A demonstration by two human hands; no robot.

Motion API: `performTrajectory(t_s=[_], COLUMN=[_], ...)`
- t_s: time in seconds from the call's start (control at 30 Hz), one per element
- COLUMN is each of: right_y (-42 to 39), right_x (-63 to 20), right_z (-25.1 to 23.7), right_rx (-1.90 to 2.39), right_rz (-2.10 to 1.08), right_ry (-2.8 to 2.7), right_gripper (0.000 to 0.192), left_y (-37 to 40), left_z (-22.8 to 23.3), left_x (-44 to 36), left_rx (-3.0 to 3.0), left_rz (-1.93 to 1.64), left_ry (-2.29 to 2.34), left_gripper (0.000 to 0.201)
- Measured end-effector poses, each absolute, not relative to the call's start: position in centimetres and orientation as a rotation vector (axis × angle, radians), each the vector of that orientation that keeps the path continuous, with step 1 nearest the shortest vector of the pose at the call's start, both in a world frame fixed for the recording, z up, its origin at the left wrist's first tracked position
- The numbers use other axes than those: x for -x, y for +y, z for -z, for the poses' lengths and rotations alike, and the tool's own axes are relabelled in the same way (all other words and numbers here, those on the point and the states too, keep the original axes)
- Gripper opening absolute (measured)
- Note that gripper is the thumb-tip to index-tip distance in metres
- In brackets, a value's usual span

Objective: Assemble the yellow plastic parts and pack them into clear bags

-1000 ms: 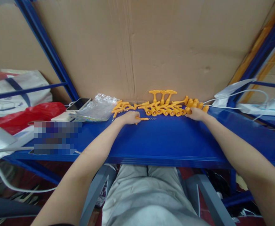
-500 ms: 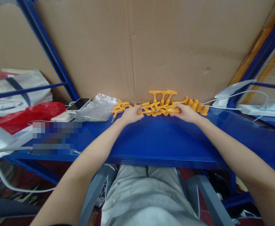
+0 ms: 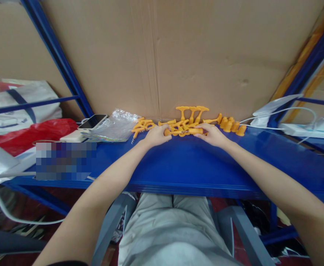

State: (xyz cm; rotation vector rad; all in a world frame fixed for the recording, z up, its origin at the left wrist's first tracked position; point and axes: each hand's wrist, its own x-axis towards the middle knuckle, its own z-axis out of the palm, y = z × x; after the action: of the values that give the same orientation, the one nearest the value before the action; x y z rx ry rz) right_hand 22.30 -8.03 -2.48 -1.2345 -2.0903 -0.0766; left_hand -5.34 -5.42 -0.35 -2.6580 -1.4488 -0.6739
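Blue bench [image 3: 178,162] backed by cardboard, with a row of orange plastic parts [image 3: 189,123] along its back edge, a clear bag [image 3: 114,127] and phone [image 3: 92,122] toward the back left. Left hand [image 3: 156,135] and right hand [image 3: 213,135] meet at mid-row, fingers pinched on one orange piece [image 3: 195,130] held between them. Looks like joining two halves; the next move likely needs straight alignment and a firm push together.
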Motion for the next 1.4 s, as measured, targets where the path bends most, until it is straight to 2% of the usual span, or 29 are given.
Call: performTrajectory(t_s=[0.37, 0.5, 0.67, 0.77, 1.07, 1.17, 1.3, 1.4], right_y=[-7.4, -7.0, -6.7, -7.2, -8.6, -8.5, -8.8, -8.9], right_x=[-20.7, -21.1, -21.5, -21.6, -20.3, -20.0, -20.2, -20.6], right_z=[3.2, 3.5, 3.8, 3.3, 2.4, 2.5, 2.2, 2.1], right_rx=[0.948, 0.955, 0.945, 0.941, 1.05, 1.088, 1.124, 1.093], right_rz=[0.058, 0.01, -0.38, -0.624, -1.081, -1.164, -1.189, -1.156], right_ry=[-2.107, -2.091, -1.987, -1.875, -1.543, -1.483, -1.557, -1.656], right_gripper=[0.025, 0.033, 0.047, 0.049, 0.047, 0.043, 0.027, 0.039], left_y=[-6.0, -5.7, -5.1, -4.8, -4.8, -4.7, -4.4, -4.3], left_z=[1.2, 1.2, 1.4, 1.7, 1.9, 2.0, 2.3, 2.4], left_x=[4.1, 4.3, 4.8, 4.9, 4.6, 4.6, 4.6, 4.6], left_rx=[2.696, 2.718, 2.685, 2.693, 2.678, 2.683, 2.683, 2.686], left_rz=[0.929, 0.914, 0.943, 1.0, 1.04, 1.022, 1.036, 1.044], left_ry=[-1.26, -1.268, -1.298, -1.258, -1.201, -1.211, -1.222, -1.204], left_gripper=[0.03, 0.025, 0.021, 0.02, 0.02, 0.021, 0.023, 0.023])
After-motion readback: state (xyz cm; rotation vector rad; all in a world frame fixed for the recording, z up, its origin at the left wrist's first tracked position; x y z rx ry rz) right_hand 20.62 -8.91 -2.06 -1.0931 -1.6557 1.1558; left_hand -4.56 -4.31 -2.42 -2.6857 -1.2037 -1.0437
